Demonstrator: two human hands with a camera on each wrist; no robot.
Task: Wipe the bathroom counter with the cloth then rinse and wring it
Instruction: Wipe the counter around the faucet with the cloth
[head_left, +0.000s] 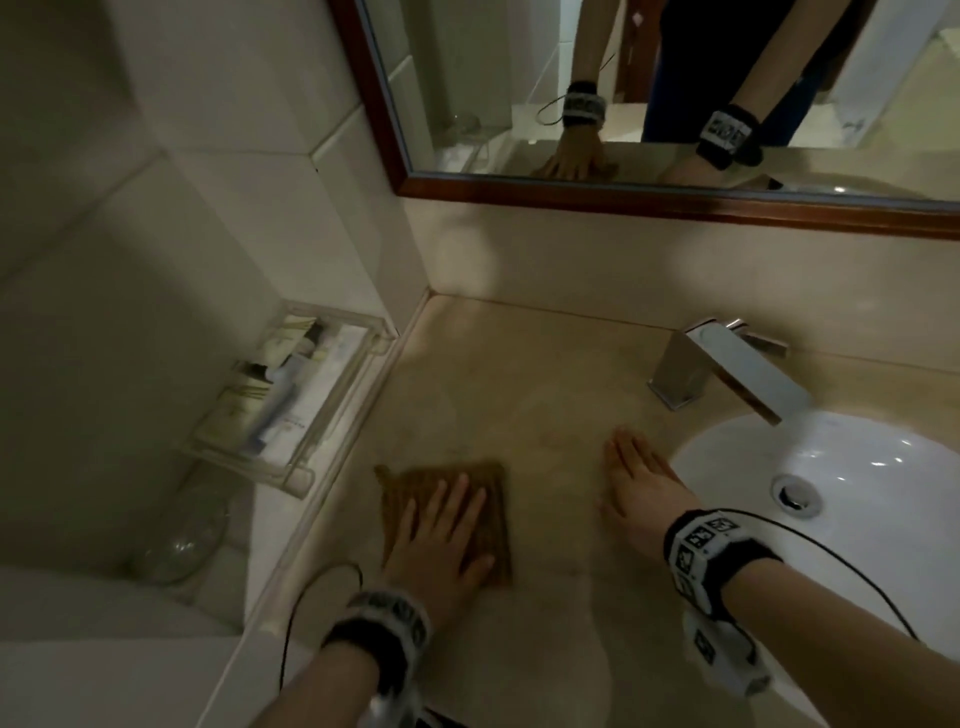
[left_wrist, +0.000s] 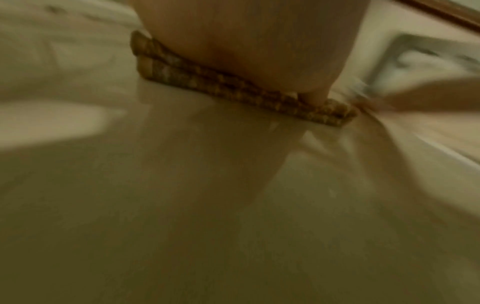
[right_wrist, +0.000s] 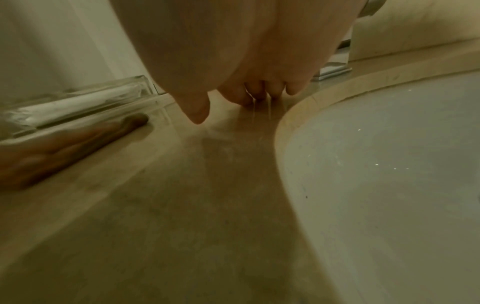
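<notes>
The head view looks steeply down over the counter (head_left: 519, 374) and sink (head_left: 857, 519). Both wrist views skim low along that counter, facing the wall.

Up top, a wood-framed mirror (head_left: 623, 200) spans the wall. A clear acrylic tray (head_left: 291, 470) of toiletry tubes and sachets (head_left: 291, 389) sits at the far left, just beside the raised edge, and an empty glass bowl (head_left: 182, 540) rests below it.

The left hand (head_left: 441, 540) presses flat on a folded brown woven cloth (head_left: 483, 486) on the beige stone worktop (head_left: 519, 374); the right hand (head_left: 641, 493) lies flat beside the white round sink (head_left: 883, 519).
</notes>
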